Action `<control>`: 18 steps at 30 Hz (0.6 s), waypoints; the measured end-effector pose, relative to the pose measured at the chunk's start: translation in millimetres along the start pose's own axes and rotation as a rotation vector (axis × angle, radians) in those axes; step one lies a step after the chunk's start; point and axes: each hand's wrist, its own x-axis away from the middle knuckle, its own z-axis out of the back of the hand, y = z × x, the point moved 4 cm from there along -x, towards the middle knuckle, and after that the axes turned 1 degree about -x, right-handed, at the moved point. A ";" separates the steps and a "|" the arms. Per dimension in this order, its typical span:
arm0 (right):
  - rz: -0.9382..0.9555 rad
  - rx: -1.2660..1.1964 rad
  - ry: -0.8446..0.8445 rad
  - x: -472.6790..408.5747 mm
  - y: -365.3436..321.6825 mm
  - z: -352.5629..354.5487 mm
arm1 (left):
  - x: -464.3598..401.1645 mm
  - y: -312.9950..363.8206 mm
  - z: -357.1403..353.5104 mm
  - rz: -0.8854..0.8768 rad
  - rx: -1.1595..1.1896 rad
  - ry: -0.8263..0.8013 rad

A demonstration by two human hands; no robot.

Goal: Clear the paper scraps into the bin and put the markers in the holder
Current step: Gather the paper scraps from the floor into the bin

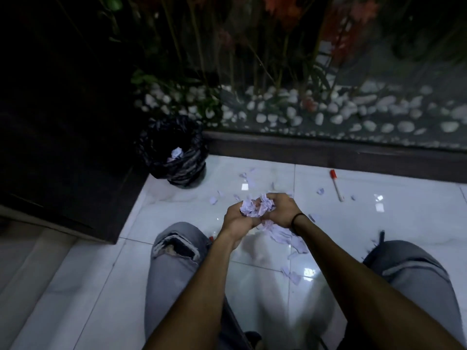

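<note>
From the head view, we see our left hand point(236, 219) and right hand point(279, 210) pressed together over the glossy white tiled floor point(88, 286), both cupped and closed around one crumpled wad of pale lilac paper scraps point(256, 207). More loose lilac scraps point(285, 234) trail on the tiles just beneath and to the right of our hands, with smaller bits scattered farther out. The small round bin lined with a black plastic bag point(177, 157) stands far left against the dark wall, already holding some paper. A white marker with a red cap point(336, 185) lies far right, well apart from the hands; we see no holder. We judge the paper very light, soft and springy, so it should be squeezed from both sides into a tight ball or bits may slip out on the way. The slim, stiff marker is best pinched at mid-barrel.
</note>
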 end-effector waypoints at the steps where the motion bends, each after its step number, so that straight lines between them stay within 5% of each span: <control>1: 0.015 -0.001 0.004 -5.4 -12.4 0.0 | -0.7 8.6 8.0 -0.009 0.016 0.013; 18: 0.151 -0.073 -0.066 -176.2 -264.4 -55.6 | -89.3 160.7 231.2 -0.048 0.047 0.378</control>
